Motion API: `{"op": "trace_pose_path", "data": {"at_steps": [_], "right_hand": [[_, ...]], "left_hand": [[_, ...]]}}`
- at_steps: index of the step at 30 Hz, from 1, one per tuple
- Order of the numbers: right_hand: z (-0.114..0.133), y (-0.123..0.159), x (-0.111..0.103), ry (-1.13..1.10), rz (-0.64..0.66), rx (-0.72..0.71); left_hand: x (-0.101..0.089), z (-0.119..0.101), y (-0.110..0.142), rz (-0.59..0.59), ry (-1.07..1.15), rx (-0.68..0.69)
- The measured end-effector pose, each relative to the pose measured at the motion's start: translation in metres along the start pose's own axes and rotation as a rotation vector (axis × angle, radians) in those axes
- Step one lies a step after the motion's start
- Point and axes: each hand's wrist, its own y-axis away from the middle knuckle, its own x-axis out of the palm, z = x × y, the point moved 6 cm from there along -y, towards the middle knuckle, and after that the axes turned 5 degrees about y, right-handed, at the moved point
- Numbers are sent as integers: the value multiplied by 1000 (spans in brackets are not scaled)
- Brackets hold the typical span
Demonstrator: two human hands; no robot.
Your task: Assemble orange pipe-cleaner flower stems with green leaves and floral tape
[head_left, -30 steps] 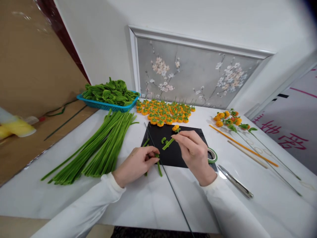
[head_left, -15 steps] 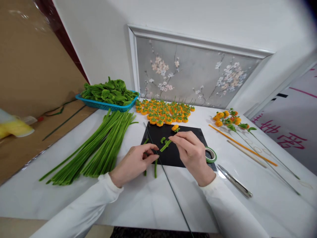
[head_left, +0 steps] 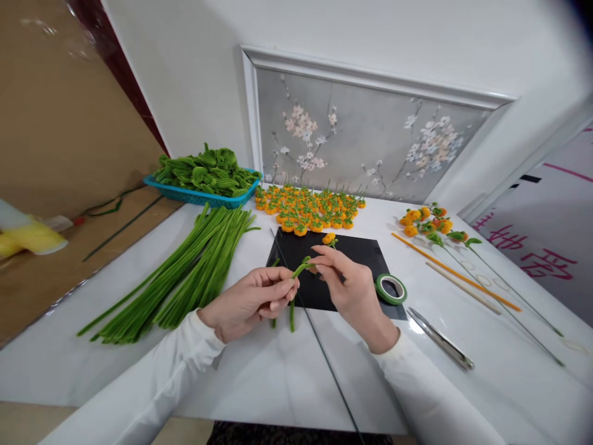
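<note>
A short green pipe cleaner (head_left: pixel 302 268) is stretched between my hands above the black mat (head_left: pixel 356 248). My left hand (head_left: pixel 252 300) pinches its near end between thumb and finger. At the far end, the fingertips of my right hand (head_left: pixel 349 290) close on it. One orange pompom flower (head_left: pixel 329 238) lies on the mat just beyond my right fingers. Below my left hand, cut pieces of green pipe cleaner (head_left: pixel 292 315) stick out past the mat's edge. A thin dark green wire stem (head_left: pixel 324 352) runs under the hands toward the front edge.
Long green pipe cleaners (head_left: pixel 185 278) lie in a bundle on the left. Behind them stands a blue basket (head_left: pixel 199 199) of green leaves. Several orange flowers (head_left: pixel 310 210) crowd the back. Green tape (head_left: pixel 391 289), tweezers (head_left: pixel 440 339), sticks (head_left: pixel 456 272) and finished flower stems (head_left: pixel 424 221) are on the right.
My left hand has moved up and taken hold of the pipe cleaner's near end. The right hand has shifted slightly down and left, and the piece now bends in an arc.
</note>
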Motion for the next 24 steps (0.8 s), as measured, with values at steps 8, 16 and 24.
{"op": "trace_pose_path", "data": {"at_steps": [8,16,24], "right_hand": [[15,0,4,198,44,-227],[12,3,14,362,165,-300],[-12,-6,-26,411,-96,-137]], "left_hand": [[-6,-2,-1,-31,19,-47],[-22,-25,5,-220,-175,84],[-60,-57,20,-557,-249,416]]}}
